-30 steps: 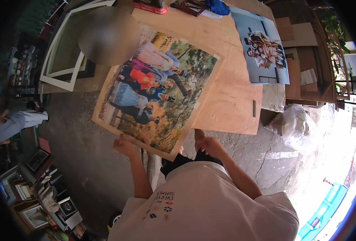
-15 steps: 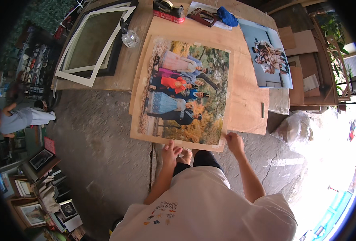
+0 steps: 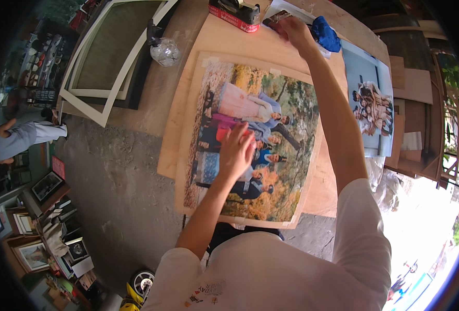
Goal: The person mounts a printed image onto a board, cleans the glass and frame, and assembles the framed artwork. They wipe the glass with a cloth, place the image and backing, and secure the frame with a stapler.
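The right hand [image 3: 294, 32], grip unclear, has moved to the tray [image 3: 276, 17]; the spread left hand [image 3: 235, 153] alone seemingly steadies the photo [image 3: 298, 116].

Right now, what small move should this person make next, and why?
Probably let the right hand pick something from the brown items near the blue bundle: it is right there, though any grip is unclear. Meanwhile the left hand, over the autumn photo, seems placed to steady it.

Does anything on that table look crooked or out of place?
Yes: at the upper left, the thin white border lies askew over the dark frame, one corner jutting past it, so their edges don't line up. Nothing looks spilled.
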`<control>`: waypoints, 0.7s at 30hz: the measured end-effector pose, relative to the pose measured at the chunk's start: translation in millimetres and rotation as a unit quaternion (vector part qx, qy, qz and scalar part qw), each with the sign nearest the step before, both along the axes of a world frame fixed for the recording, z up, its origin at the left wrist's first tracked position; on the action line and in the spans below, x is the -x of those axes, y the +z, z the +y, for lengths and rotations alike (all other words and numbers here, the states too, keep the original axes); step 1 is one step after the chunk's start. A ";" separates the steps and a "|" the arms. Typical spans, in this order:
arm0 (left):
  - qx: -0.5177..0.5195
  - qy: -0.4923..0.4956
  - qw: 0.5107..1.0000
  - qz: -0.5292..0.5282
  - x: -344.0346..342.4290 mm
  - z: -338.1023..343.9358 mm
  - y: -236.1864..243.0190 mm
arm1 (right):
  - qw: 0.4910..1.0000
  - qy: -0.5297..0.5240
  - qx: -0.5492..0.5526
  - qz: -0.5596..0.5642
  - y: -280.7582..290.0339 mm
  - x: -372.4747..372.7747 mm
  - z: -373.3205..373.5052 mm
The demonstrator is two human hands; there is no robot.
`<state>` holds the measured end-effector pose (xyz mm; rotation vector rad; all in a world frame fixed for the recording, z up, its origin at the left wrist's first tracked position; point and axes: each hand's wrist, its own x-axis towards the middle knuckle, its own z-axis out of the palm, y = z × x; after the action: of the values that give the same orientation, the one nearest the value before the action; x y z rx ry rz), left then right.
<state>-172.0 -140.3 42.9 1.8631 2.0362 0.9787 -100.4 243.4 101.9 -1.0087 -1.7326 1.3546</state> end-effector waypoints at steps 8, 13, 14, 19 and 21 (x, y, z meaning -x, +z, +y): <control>0.034 0.034 0.999 0.011 24.3 29.9 -33.2 | 0.969 0.149 0.134 -0.143 -29.3 72.9 121.7; 0.038 0.031 0.999 0.012 26.7 32.1 -33.2 | 0.958 0.197 0.108 -0.176 12.4 76.8 121.3; 0.046 0.030 0.998 0.009 27.4 30.9 -33.7 | 0.955 0.188 0.130 -0.192 16.1 76.7 123.3; 0.040 0.034 0.999 -0.002 26.2 33.0 -31.0 | 0.964 0.155 0.188 -0.107 6.7 71.0 124.2; 0.039 0.033 0.999 -0.002 26.4 32.2 -32.9 | 0.969 0.134 0.136 -0.155 -2.6 63.7 122.5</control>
<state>-198.4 -108.1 10.0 1.7626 2.1146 0.9046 -164.2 365.9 99.3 -1.2225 -2.0065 1.7165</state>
